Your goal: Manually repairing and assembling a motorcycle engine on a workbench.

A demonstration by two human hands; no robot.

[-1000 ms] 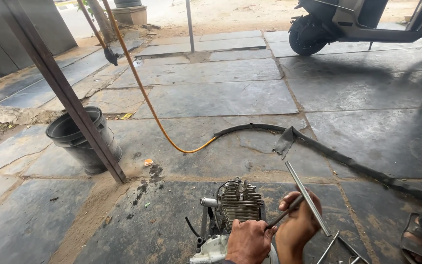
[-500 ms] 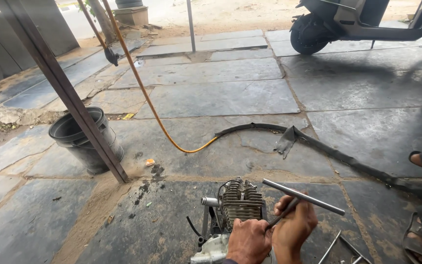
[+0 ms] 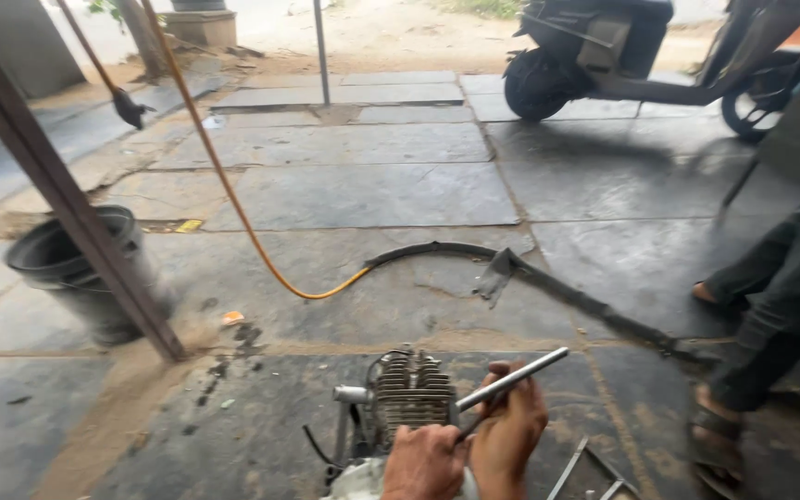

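Right hand: the right hand [image 3: 509,435] is closed round the lower end of a grey metal rod [image 3: 511,380], fingers wrapped tight, at the bottom middle of the head view.
Rod: it slants up and to the right out of the fist; its free end stands clear in the air above the stone floor [image 3: 363,190], its gripped end sits just beside the engine's fins.
Left hand: the left hand [image 3: 423,463] lies closed low on the small engine [image 3: 405,398], knuckles up; the frame edge cuts it off, so I cannot tell what, if anything, it grips.
Engine: a small finned cylinder with a short pipe stub on its left, standing on the floor right in front of the person, a white part below it.
Progress: judging by this, the engine is bare on the floor and the rod is only held beside it, not visibly seated in anything; the work on it looks under way, not finished.
Nearby: thin metal bars [image 3: 594,468] lie to the right of the hands.
Further out: an orange hose [image 3: 233,208] joins a black hose [image 3: 437,250]; a dark bucket [image 3: 81,268] stands left behind a slanting steel post [image 3: 67,190].
Edge: another person's legs [image 3: 770,306] at right, a parked scooter [image 3: 622,46] beyond.
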